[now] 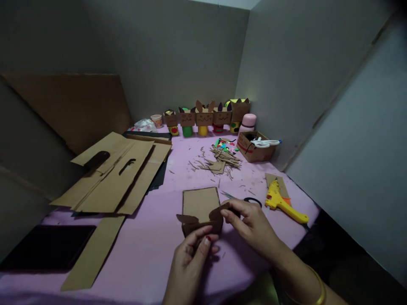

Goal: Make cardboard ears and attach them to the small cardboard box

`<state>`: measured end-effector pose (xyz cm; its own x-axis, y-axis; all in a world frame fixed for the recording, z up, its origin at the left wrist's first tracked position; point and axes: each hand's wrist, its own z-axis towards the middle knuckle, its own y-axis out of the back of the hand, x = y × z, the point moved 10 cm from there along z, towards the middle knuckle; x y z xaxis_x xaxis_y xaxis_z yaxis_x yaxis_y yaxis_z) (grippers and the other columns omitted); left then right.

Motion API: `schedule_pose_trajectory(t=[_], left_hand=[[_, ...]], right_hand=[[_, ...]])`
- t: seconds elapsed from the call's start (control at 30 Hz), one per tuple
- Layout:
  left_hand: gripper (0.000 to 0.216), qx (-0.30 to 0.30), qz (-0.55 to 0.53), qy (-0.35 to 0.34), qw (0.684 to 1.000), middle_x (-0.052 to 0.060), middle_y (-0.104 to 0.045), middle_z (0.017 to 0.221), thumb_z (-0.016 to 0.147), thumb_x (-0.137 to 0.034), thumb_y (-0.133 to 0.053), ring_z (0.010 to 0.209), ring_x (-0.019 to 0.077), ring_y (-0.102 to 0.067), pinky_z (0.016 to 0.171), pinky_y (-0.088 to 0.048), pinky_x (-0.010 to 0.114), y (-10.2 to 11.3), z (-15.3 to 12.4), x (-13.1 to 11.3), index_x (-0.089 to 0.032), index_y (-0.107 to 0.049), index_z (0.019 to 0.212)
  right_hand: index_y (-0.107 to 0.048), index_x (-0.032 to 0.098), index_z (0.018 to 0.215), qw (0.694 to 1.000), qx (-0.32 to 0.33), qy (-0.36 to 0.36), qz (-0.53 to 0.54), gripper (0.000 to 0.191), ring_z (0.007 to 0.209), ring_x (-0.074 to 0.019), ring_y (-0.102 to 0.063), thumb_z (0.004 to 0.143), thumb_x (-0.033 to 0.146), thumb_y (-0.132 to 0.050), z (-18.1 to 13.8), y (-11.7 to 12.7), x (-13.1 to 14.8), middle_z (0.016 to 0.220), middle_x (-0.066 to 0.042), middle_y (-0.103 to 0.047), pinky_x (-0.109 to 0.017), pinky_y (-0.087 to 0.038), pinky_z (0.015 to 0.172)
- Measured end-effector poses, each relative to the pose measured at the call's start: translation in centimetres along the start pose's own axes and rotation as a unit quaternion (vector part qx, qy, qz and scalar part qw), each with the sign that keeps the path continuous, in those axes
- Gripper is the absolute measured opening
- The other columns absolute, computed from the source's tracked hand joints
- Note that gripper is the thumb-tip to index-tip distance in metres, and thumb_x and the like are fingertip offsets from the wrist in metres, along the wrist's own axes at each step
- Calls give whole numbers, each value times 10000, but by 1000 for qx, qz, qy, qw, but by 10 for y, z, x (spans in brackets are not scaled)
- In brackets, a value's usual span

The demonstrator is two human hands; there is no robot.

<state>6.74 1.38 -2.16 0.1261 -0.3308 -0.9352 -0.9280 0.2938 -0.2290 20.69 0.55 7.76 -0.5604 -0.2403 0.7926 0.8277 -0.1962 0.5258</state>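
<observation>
Near the table's front edge stands a small brown cardboard box [201, 203], its light panel edged in dark brown. Two dark leaf-shaped cardboard ears stick out along its near side, the left ear [187, 219] and the right ear [218, 211]. My left hand [195, 254] grips the box's near wall, its fingers curled against the cardboard. The right ear's outer end is pinched between thumb and fingers of my right hand [249, 222]. Just beyond that hand lie scissors [253, 201] with black handles, partly hidden by the fingers.
A yellow glue gun [284, 203] rests on cardboard at right. Cardboard scraps [221, 161] lie mid-table, with a box of cords [256, 148] behind. Flattened paper bags [108, 178] and a black tablet-like slab [47, 248] occupy the left. Box-headed figures [204, 118] line the back.
</observation>
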Motion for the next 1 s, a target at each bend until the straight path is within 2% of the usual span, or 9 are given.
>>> schedule_pose_trajectory(t=[0.37, 0.47, 0.63, 0.83, 1.0], left_hand=[[420, -6, -35, 11, 999, 74, -748, 840, 675, -437, -772, 694, 184, -694, 671, -559, 308, 2, -1, 11, -178, -688, 996], [420, -6, -21, 15, 1000, 66, -747, 838, 679, -444, -768, 704, 184, -697, 681, -551, 299, 2, -1, 12, -183, -686, 999], [434, -9, 2, 23, 1000, 56, -749, 832, 675, -470, -761, 710, 181, -692, 683, -539, 284, 5, -1, 11, -190, -686, 999], [436, -11, -1, 29, 1000, 58, -755, 826, 653, -458, -780, 714, 183, -690, 691, -531, 280, 8, -2, 16, -191, -693, 987], [432, -15, -7, 30, 999, 54, -751, 790, 639, -466, -789, 702, 179, -677, 697, -530, 287, 13, -3, 19, -185, -699, 955]], right_hand=[[-690, 177, 852, 997, 13, -34, 66, 206, 768, -164, -647, 908, 269, -514, 0, -2, -8, 814, -40, -717, -255, -462, 677], [-696, 173, 844, 998, 10, -32, 58, 215, 775, -172, -659, 909, 276, -519, 1, -2, -8, 813, -46, -724, -263, -474, 687], [-693, 178, 888, 994, 14, -20, 104, 179, 823, -157, -674, 907, 256, -533, 2, -3, -2, 866, -42, -733, -239, -493, 722], [-687, 193, 923, 995, 15, -19, 93, 166, 832, -156, -665, 898, 287, -553, 0, 0, -1, 893, -34, -725, -240, -485, 719], [-664, 188, 983, 996, -23, -49, 76, 243, 731, -158, -624, 882, 380, -556, -7, 8, -16, 826, -30, -701, -257, -466, 651]])
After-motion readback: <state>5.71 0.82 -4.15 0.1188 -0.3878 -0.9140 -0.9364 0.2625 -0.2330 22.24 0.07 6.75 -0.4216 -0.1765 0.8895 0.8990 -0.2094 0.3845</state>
